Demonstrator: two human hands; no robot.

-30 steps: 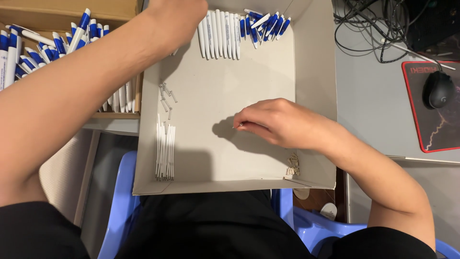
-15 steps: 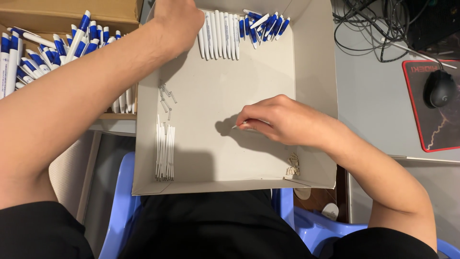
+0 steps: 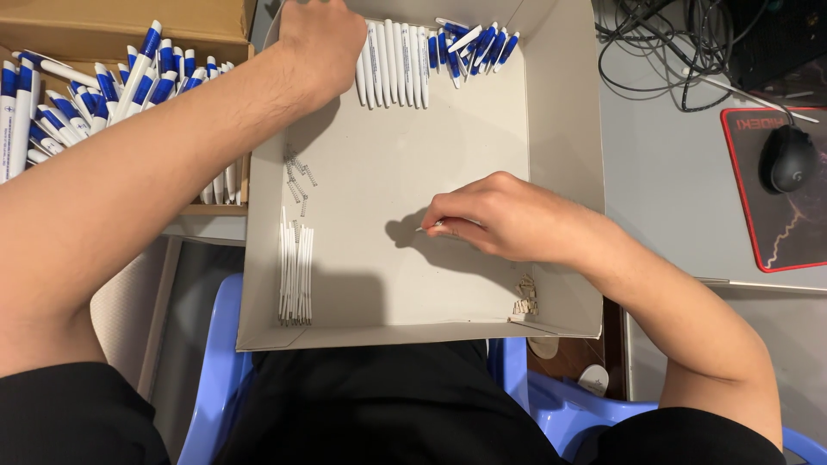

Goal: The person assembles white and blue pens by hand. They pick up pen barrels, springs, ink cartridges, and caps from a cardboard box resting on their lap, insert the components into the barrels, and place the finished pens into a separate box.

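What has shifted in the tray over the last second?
The left hand drew back slightly from the top edge toward the row of white pen barrels. The right hand barely moved, still pinching a thin small part mid-tray. Refills, springs and cardboard tray stayed put.

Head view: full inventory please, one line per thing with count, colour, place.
shallow cardboard tray: one, pale grey, on the lap
white pen barrels: a row, tray top
blue pen parts: a cluster, tray top right
thin white refills: a bundle, tray lower left
small springs: several, metal, tray left
small pale parts: a few, tray lower right
cardboard box: one, brown, far left
assembled pens: many, blue and white, in that box
computer mouse: one, black, right
mouse pad: one, black, red edge
cables: dark tangle, top right
plastic chair: blue, below
left hand: at the barrels
right hand: tray middle, pinching something thin
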